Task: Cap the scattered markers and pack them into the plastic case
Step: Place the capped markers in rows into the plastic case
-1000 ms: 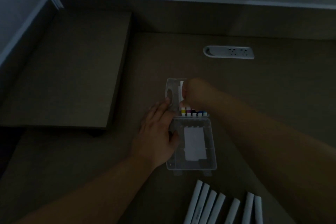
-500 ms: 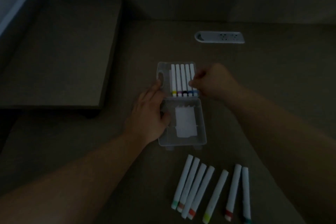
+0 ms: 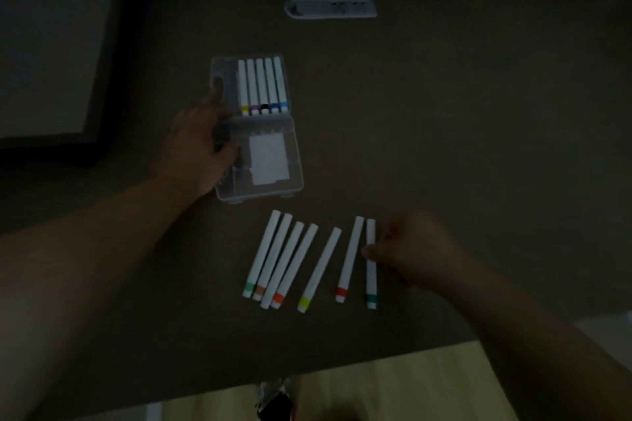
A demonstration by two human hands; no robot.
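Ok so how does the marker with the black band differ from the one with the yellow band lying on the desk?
The black-banded marker lies inside the open plastic case, packed tight between neighbours; the yellow-banded marker lies loose on the desk, apart from the others. The black one lies nearly straight up the picture; the yellow one slants. Both have white bodies with the colour band at the near end, and neither is touched by the hands.

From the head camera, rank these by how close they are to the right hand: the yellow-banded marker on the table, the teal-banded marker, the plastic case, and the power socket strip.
1. Teal-banded marker: touching the right hand, on its left side.
2. Yellow-banded marker: further left, lying apart on the table.
3. Plastic case: up and to the left, under the left hand.
4. Power socket strip: at the table's far side.
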